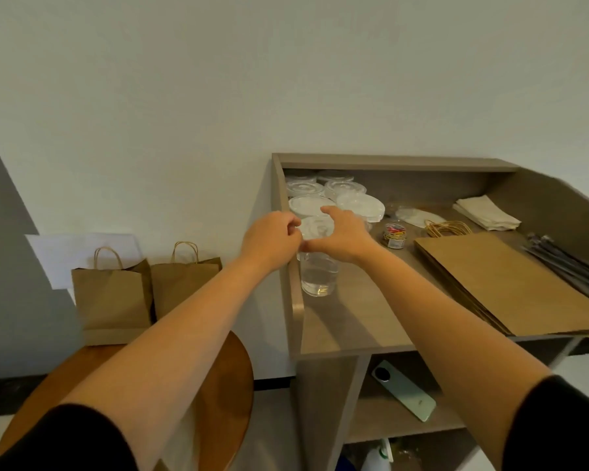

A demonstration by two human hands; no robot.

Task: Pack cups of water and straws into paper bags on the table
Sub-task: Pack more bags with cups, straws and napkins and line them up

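No text, label, brand or number can be read on any object shown; everything is too blurred.

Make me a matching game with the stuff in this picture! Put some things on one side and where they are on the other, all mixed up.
Things:
1. clear plastic cup of water
2. two standing brown paper bags
3. mint-green phone
4. small jar of coloured clips

Places:
A. on the round wooden table
B. on the lower shelf
C. under both hands, left hand and right hand
D. on the counter, right of the hands

Pairs: 1-C, 2-A, 3-B, 4-D
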